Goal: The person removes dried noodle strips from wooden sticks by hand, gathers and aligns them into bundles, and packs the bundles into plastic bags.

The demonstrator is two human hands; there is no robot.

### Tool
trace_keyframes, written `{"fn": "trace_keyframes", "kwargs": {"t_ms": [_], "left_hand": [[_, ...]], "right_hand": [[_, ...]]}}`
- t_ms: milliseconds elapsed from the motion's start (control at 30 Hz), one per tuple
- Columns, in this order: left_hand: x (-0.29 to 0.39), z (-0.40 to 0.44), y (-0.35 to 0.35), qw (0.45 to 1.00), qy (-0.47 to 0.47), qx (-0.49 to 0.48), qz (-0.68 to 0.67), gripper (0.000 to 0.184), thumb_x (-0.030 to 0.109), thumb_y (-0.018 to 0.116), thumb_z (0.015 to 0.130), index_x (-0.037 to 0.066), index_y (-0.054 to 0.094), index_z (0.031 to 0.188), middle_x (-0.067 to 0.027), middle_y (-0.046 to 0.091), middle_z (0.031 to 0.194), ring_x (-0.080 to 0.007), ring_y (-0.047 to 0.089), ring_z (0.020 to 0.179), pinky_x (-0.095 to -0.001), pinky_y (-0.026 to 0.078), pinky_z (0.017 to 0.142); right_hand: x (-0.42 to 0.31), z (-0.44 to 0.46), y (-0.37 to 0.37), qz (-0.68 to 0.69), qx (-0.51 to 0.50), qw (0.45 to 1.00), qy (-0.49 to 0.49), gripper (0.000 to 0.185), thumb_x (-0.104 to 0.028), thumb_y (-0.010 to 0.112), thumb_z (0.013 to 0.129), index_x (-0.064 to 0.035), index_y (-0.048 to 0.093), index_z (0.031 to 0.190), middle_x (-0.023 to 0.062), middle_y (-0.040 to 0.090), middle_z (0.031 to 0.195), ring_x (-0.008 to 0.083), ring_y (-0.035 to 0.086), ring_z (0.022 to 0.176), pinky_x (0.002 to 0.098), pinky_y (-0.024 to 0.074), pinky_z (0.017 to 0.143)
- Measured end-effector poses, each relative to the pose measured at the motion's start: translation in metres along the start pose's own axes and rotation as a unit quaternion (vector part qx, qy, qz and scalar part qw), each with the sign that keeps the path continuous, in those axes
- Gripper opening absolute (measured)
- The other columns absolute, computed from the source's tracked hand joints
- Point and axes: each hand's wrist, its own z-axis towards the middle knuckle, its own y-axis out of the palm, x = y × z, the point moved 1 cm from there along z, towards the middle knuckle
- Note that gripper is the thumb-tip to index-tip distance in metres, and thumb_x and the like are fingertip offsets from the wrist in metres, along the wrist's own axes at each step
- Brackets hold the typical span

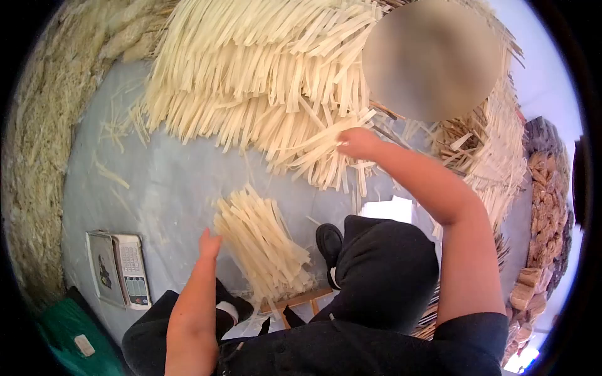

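Note:
Long, flat, pale yellow strips are spread in overlapping rows over the far part of the grey floor. At the near right edge of these rows, my right hand reaches in with its fingers curled round some strips. A smaller pile of the same kind of strips lies between my feet, lined up roughly one way. My left hand rests at the left side of this pile, thumb stretched out and fingers partly hidden. I cannot make out anything held in it.
A digital scale sits on the floor at left. White sheets lie by my right knee. Matted fibrous material lines the left side. Brown bundles are stacked at far right. A blurred round patch covers the upper right.

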Motion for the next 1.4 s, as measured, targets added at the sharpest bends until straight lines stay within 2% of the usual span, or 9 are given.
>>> {"fn": "trace_keyframes", "kwargs": {"t_ms": [100,233,433,500,600,700,967,1300,1400], "left_hand": [[0.05,-0.015,-0.028,0.981,-0.149,-0.113,-0.052,0.056,0.023,0.066,0.081,0.009,0.05,0.133,-0.0092,0.055,0.128,-0.0224,0.053,0.11,-0.0384,0.043,0.086],[0.128,-0.051,-0.043,0.966,-0.191,-0.148,-0.095,0.051,0.023,0.065,0.084,0.013,0.052,0.132,-0.0049,0.055,0.128,-0.018,0.052,0.11,-0.0314,0.04,0.088],[0.177,-0.065,-0.014,0.963,-0.157,-0.18,-0.126,0.04,0.024,0.062,0.088,0.014,0.059,0.127,-0.0026,0.056,0.126,-0.0167,0.05,0.112,-0.0359,0.041,0.088],[0.194,-0.065,0.0,0.969,-0.097,-0.171,-0.148,0.039,0.019,0.063,0.086,0.009,0.061,0.124,-0.0043,0.064,0.11,-0.0132,0.057,0.091,-0.0276,0.045,0.078],[0.204,-0.049,0.022,0.968,-0.056,-0.205,-0.13,0.037,0.017,0.061,0.087,0.008,0.061,0.124,-0.0066,0.065,0.113,-0.0144,0.058,0.098,-0.0281,0.045,0.086],[0.238,-0.035,0.037,0.973,0.034,-0.199,-0.109,0.036,0.021,0.061,0.088,0.011,0.063,0.122,0.0035,0.062,0.095,-0.0071,0.049,0.075,-0.0223,0.042,0.071],[0.308,-0.014,0.061,0.96,0.096,-0.194,-0.179,0.032,0.017,0.06,0.09,0.01,0.063,0.121,0.0025,0.063,0.095,-0.0074,0.05,0.08,-0.0234,0.043,0.073],[0.234,-0.056,-0.013,0.946,0.066,-0.316,-0.037,0.032,0.013,0.062,0.089,0.007,0.063,0.121,-0.0021,0.063,0.103,-0.0128,0.056,0.096,-0.0275,0.044,0.089],[0.214,-0.068,-0.055,0.949,0.05,-0.31,0.005,0.031,0.013,0.062,0.089,0.007,0.063,0.12,-0.0044,0.062,0.108,-0.0147,0.057,0.099,-0.0287,0.045,0.089]], "right_hand": [[0.091,-0.014,0.012,0.109,0.117,0.967,0.2,0.053,-0.049,0.064,0.079,-0.0094,0.064,0.115,0.0177,0.062,0.119,0.0323,0.057,0.112,0.043,0.0456,0.093],[0.145,-0.002,0.055,0.055,0.202,0.942,0.262,0.066,-0.058,0.063,0.077,-0.0043,0.063,0.115,0.0195,0.063,0.116,0.0321,0.059,0.111,0.0431,0.0463,0.093],[0.116,0.021,0.016,0.194,0.025,0.946,0.257,0.077,-0.069,0.057,0.077,0.0002,0.065,0.11,0.018,0.067,0.106,0.0348,0.062,0.104,0.041,0.0473,0.087],[0.111,0.028,0.016,0.232,-0.038,0.934,0.268,0.078,-0.076,0.054,0.073,-0.006,0.067,0.107,0.0141,0.07,0.091,0.0307,0.066,0.091,0.041,0.0491,0.08],[0.085,0.014,0.037,0.184,0.177,0.948,0.192,0.068,-0.072,0.055,0.076,-0.0134,0.068,0.108,0.013,0.07,0.086,0.0301,0.067,0.087,0.0414,0.0498,0.077],[0.056,-0.005,0.033,0.153,0.163,0.95,0.217,0.06,-0.069,0.054,0.078,-0.019,0.068,0.108,0.0118,0.07,0.084,0.0309,0.066,0.084,0.0418,0.05,0.075],[0.069,-0.013,0.033,0.14,0.141,0.95,0.241,0.064,-0.072,0.053,0.077,-0.0165,0.069,0.105,0.0112,0.07,0.085,0.0292,0.067,0.084,0.0413,0.0502,0.072],[0.149,0.033,0.016,0.025,-0.075,0.96,0.27,0.064,-0.064,0.064,0.071,-0.006,0.07,0.099,0.0151,0.069,0.097,0.0313,0.066,0.092,0.0419,0.0512,0.08],[0.143,0.055,-0.024,0.016,0.021,0.969,0.246,0.058,-0.054,0.068,0.073,-0.004,0.069,0.102,0.0163,0.069,0.101,0.0314,0.066,0.095,0.0419,0.0509,0.083]]}}
